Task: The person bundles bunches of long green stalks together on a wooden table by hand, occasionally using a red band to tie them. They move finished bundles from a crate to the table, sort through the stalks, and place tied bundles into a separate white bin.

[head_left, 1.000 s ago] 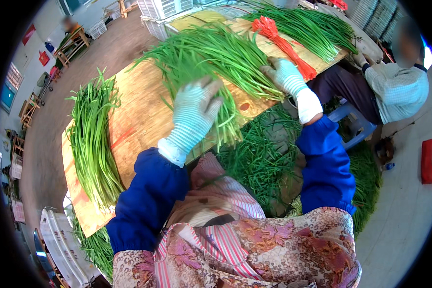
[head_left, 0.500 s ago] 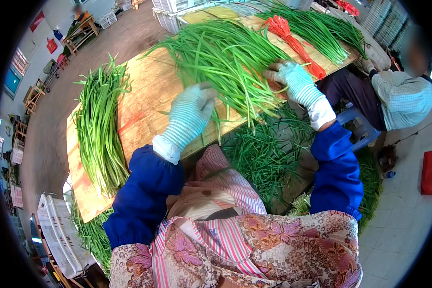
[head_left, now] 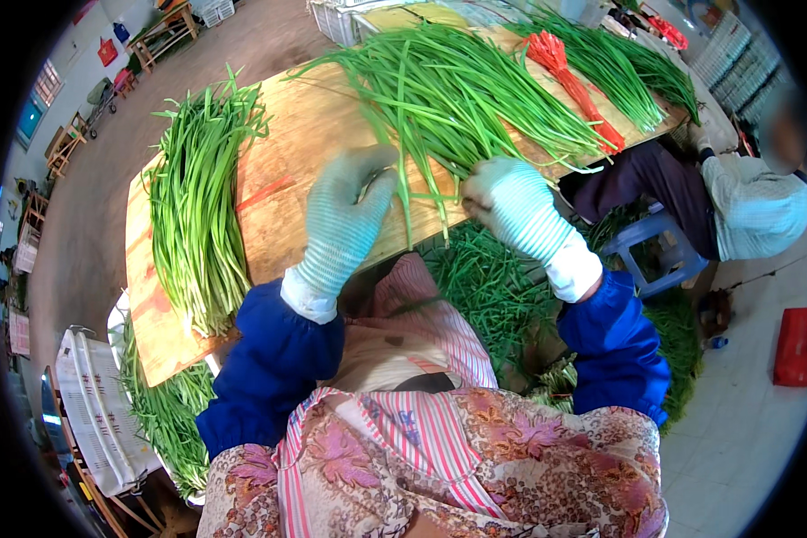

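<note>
Evidently, in the head view, garlic chives (head_left: 439,90) lie across the wooden desk (head_left: 287,117), stem ends toward the wearer, probably for easy reach. The left hand (head_left: 345,211) has a loosely curled grip, a small gap at its thumb; the right hand (head_left: 516,206) bends its fingers beside the stems. Whether either holds any, I cannot tell. Behind, a white plastic crate (head_left: 336,22) hides its contents.

Blue printed characters (head_left: 405,420), pink-striped apron band (head_left: 439,448), six o'clock, small dark marks, white slatted panel (head_left: 99,412), eight o'clock, neither clearly legible.
</note>
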`<action>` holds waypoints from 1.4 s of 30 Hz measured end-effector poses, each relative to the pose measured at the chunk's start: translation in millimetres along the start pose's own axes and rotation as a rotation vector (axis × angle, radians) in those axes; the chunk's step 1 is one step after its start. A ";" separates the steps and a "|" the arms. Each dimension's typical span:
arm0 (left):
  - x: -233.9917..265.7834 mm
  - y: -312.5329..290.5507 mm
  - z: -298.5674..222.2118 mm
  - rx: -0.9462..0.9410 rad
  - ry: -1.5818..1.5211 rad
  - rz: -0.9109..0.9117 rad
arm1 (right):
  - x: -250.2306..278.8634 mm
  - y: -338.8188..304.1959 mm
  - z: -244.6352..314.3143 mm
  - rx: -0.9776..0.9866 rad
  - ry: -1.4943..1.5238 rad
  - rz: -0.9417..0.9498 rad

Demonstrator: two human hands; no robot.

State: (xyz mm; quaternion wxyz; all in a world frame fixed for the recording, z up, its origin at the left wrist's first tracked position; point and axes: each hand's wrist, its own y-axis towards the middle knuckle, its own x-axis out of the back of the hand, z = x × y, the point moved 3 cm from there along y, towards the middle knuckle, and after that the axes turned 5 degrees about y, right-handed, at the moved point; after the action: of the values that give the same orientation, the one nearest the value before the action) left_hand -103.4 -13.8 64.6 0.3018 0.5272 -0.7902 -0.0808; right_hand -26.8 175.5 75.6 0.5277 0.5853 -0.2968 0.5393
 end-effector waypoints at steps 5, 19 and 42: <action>2.3 0.4 0.6 0.073 -0.163 0.048 | -10.5 -18.3 -35.2 -0.571 1.171 -0.375; -95.9 53.9 0.9 -0.620 0.648 0.517 | 21.7 -56.9 -17.0 -0.317 1.311 -0.451; 11.7 -25.1 18.9 0.475 -0.884 -0.119 | -21.2 17.9 44.6 -0.343 -0.118 -0.175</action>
State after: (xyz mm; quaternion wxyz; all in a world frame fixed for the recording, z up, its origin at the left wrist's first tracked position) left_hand -97.4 -38.6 42.8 -0.1952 0.5406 -0.8077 -0.1314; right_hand -34.2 124.1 67.0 0.6461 0.5410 -0.3628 0.3978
